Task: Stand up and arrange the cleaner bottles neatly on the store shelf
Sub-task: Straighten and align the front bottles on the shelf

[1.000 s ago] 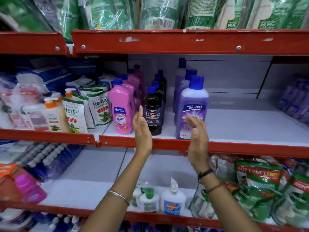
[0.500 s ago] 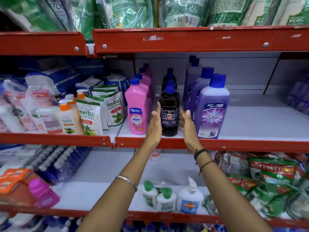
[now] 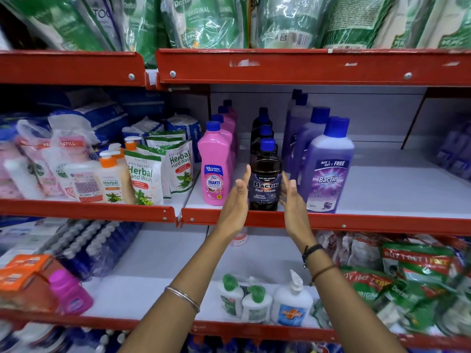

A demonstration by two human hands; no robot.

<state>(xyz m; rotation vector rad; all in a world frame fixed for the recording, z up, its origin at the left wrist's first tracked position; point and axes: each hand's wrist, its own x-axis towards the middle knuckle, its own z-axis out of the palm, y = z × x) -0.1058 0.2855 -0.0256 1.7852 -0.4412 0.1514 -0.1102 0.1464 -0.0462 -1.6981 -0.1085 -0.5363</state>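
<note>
Three rows of cleaner bottles stand upright on the white middle shelf [image 3: 397, 189]: pink Shakti bottles [image 3: 215, 164] on the left, black Bactin bottles [image 3: 265, 179] in the middle, purple Bactin bottles [image 3: 327, 169] on the right. All have blue caps. My left hand [image 3: 235, 202] is flat and open beside the left side of the front black bottle. My right hand [image 3: 293, 200] is flat and open at its right side, fingertips close to or touching it. Neither hand grips anything.
Herbal hand wash pouches [image 3: 145, 174] and pump bottles [image 3: 112, 177] fill the shelf section to the left. Green refill packs [image 3: 209, 21] sit above the red shelf edge [image 3: 305, 67]. White sanitizer bottles [image 3: 291, 301] and green pouches [image 3: 418, 271] lie on the lower shelf.
My hands moved left from flanking the purple bottle to flanking the front black bottle, and they have closed in on its sides. The view has shifted so the bottles sit further right.
</note>
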